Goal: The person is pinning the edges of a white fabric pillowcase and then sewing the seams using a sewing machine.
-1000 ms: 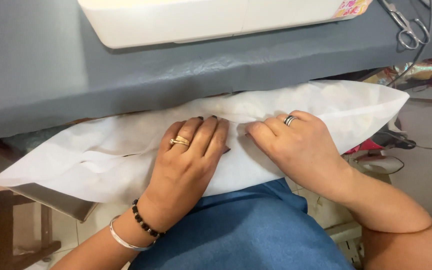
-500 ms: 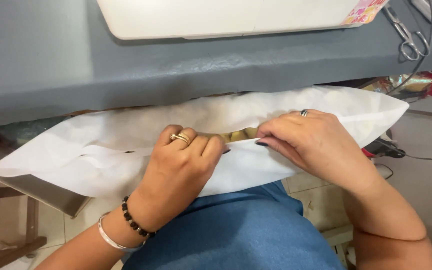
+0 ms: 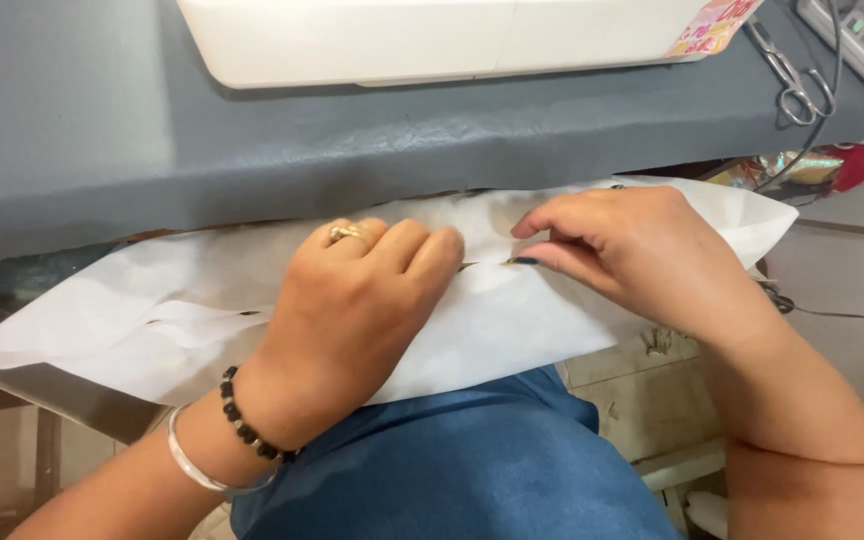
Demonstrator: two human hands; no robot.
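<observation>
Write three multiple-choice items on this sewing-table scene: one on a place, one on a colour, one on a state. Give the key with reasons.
1. Where do the scissors lie?
A. on the lap
B. on the grey table top, upper right
C. under the white fabric

2. What colour is the beaded bracelet on the left wrist?
A. black
B. red
C. green

3. How do the hands meet the white fabric?
A. both lifted clear
B. only the left touches it
C. both pinch it

Key: B, they rest on the table beside the white machine; A, its beads are dark; C, the left hand and right hand both grip its middle fold.
</observation>
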